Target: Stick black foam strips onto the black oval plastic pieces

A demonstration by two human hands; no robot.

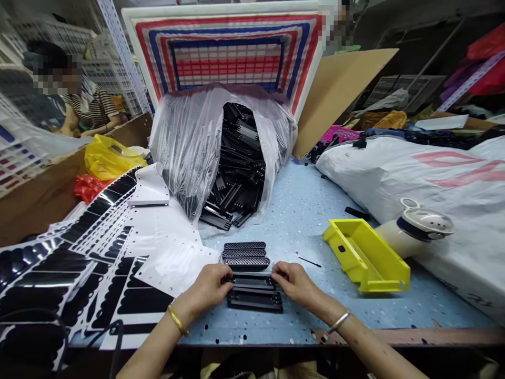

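My left hand (210, 285) pinches the left end of a long, flat black plastic part (253, 282) near the front of the table. The part's right end is between the fingertips of my right hand (294, 280). Directly in front of it, nearer to me, are more black plastic pieces (255, 302) of similar length. Behind my hands lie several black strips with a textured, grid-like face (245, 253), side by side. A clear plastic bag (185, 142) on its side spills loose black plastic parts (239, 163) toward me.
Sheets of black stickers (136, 297) cover the left side, partly under white paper (177, 266). To the right are a yellow bin (366, 258), a cream bottle (410, 231) and a white sack (434, 163). Behind the bag stands a lined crate (229, 23). A person (92, 108) sits far left.
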